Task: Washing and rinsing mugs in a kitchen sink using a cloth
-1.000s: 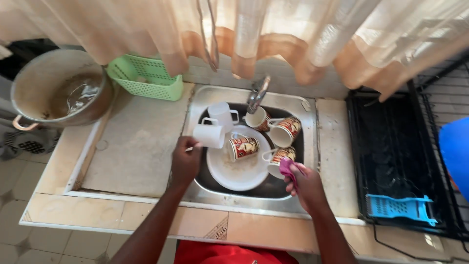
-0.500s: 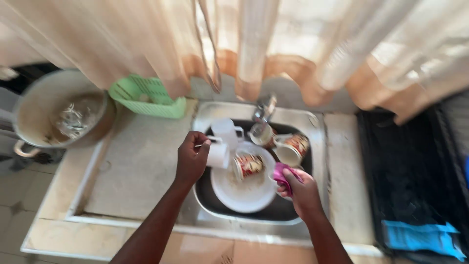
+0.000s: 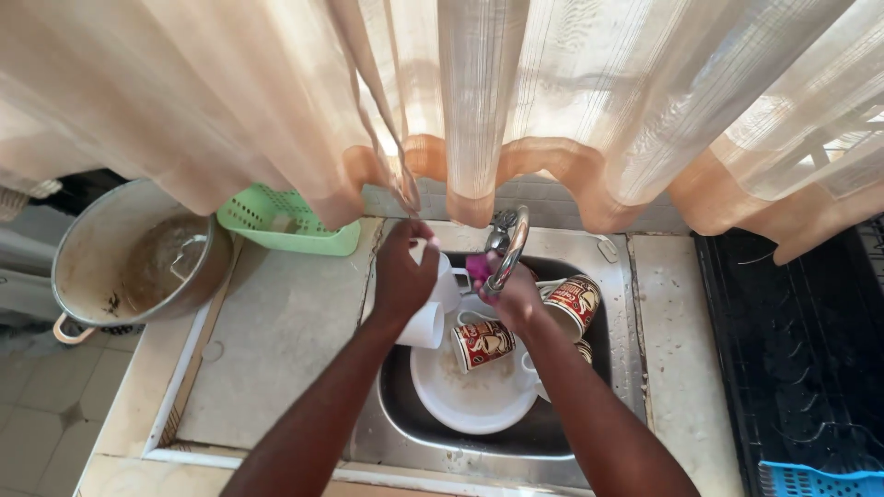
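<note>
While earlier hovering nearer over the white plate (image 3: 474, 400), now reaching farther toward the tap (image 3: 508, 241): left hand (image 3: 402, 276) clamping fingers on a white mug (image 3: 433, 308), right hand (image 3: 514, 299) gripping a pink sponge (image 3: 478, 268), over the sink (image 3: 552, 442).

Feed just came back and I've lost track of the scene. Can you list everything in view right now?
Sink: one, steel, centre of the counter.
Tap: one, chrome, behind the sink.
Plate: one, white, in the sink.
Patterned mugs: at least two, red and cream, lying in the sink.
White mug: one, in the left hand's grip.
Pot: one, large, metal, dirty, far left.
Basket: one, green, beside the pot.
Rack: one, black, right.
Tray: one, blue, bottom right corner.
Curtain: cream with orange hem, across the top.
Left hand: holds the white mug.
Right hand: holds something pink, below the tap.
</note>
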